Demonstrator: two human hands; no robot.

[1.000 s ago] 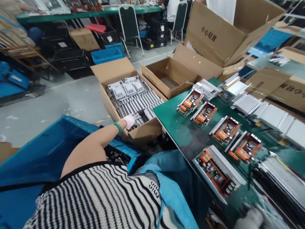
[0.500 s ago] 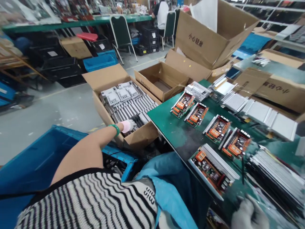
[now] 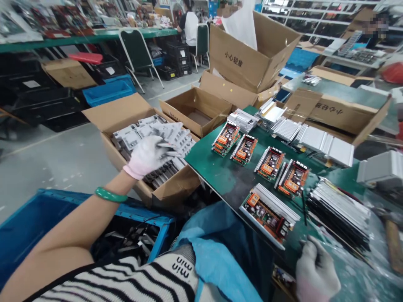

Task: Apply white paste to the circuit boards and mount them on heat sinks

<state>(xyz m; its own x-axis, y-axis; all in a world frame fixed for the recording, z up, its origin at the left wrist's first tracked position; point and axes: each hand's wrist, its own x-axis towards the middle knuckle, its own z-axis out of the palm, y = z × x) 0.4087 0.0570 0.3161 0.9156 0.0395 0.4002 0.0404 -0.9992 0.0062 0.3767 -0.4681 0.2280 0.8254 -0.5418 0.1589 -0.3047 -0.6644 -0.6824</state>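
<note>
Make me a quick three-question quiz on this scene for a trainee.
1. True or false: the green bangle is on the left arm.
2. How many circuit boards lie on the green bench?
3. What is the left hand over? A) the carton B) the bench C) a blue crate

Key: 1. True 2. Five 3. A

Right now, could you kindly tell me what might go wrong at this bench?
The fanned metal parts beside the left hand look loose and could slide back into the carton. The finned circuit board lies at the green bench's edge near the right hand, so a knock might tip it off.
</note>
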